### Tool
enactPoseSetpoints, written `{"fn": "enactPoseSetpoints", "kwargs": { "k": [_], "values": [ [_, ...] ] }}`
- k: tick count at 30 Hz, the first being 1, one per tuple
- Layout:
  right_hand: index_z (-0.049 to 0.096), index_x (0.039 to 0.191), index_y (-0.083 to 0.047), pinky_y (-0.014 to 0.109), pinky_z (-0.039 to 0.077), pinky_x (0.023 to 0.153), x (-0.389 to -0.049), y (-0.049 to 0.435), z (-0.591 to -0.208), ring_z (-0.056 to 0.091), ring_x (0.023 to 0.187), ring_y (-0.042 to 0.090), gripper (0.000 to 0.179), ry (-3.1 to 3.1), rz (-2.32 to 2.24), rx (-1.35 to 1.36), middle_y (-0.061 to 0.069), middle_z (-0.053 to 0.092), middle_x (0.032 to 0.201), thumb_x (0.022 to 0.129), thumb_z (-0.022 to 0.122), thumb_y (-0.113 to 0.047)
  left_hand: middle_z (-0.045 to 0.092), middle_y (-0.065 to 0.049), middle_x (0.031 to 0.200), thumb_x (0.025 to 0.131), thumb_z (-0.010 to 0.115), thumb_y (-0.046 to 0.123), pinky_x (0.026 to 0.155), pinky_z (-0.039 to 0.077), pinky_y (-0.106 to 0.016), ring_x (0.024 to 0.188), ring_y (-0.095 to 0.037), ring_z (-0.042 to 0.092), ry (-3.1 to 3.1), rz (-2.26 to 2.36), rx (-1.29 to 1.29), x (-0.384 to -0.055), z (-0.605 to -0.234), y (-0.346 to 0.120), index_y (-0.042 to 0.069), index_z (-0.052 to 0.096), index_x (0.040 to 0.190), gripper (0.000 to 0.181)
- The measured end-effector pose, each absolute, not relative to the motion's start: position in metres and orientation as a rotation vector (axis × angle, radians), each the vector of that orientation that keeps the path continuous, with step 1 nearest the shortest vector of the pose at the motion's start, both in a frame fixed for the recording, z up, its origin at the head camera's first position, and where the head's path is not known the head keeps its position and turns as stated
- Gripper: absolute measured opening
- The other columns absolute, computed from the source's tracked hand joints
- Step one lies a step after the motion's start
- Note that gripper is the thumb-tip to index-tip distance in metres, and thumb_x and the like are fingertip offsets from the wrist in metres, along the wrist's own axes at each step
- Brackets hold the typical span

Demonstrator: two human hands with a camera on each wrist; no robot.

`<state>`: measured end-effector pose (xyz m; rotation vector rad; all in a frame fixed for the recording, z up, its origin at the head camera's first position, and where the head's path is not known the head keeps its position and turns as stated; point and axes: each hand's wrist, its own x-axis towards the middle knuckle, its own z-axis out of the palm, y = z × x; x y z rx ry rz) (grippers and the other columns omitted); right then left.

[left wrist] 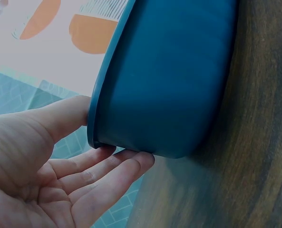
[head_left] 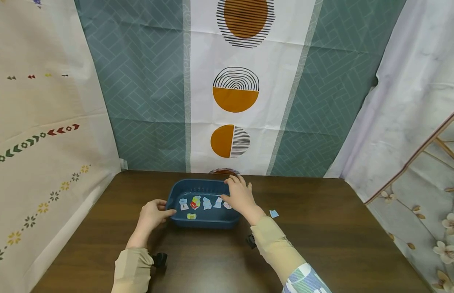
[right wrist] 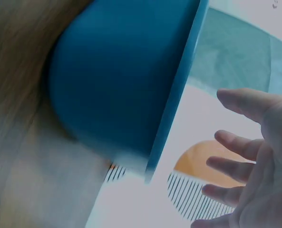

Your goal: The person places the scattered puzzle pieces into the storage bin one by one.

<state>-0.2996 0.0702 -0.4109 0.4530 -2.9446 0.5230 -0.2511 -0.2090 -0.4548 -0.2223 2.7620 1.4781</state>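
Observation:
A dark blue plastic basin (head_left: 205, 224) stands on the table, with several small paper cut-outs lying flat on its floor. Among these are a red and yellow piece (head_left: 195, 202), a small yellow piece (head_left: 191, 216) and a pale blue piece (head_left: 207, 203). My left hand (head_left: 150, 215) grips the basin's left end, thumb over the rim and fingers against the outer wall (left wrist: 164, 95). Over the right end hovers my right hand (head_left: 242, 198), fingers spread and apart from the rim in the right wrist view, holding nothing visible. It partly hides that end.
A pale blue paper scrap (head_left: 273, 213) lies on the brown wooden table (head_left: 322, 240), right of the basin. Behind the table hangs a patterned cloth (head_left: 150, 101). More printed cloth (head_left: 47, 162) borders the left side, and a floral curtain (head_left: 413, 183) the right.

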Motion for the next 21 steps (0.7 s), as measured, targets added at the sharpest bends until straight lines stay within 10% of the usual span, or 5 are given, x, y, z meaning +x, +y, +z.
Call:
{"fn": "enactPoseSetpoints", "kwargs": {
  "k": [21],
  "values": [
    [0.057,0.13,-0.002,0.078,0.019,0.106,-0.307,0.173,-0.437,0.024,0.143,0.049,0.048,-3.025,0.624,0.099,0.024,0.038,0.151,0.089,0.07,-0.023,0.059,-0.036,0.116,0.083,0.076,0.017,0.074,0.061,-0.043,0.078,-0.032,0.072,2.755,1.484,-0.227,-0.25,-0.455,-0.209,-0.014,0.054,0.122,0.054]
  ]
}}
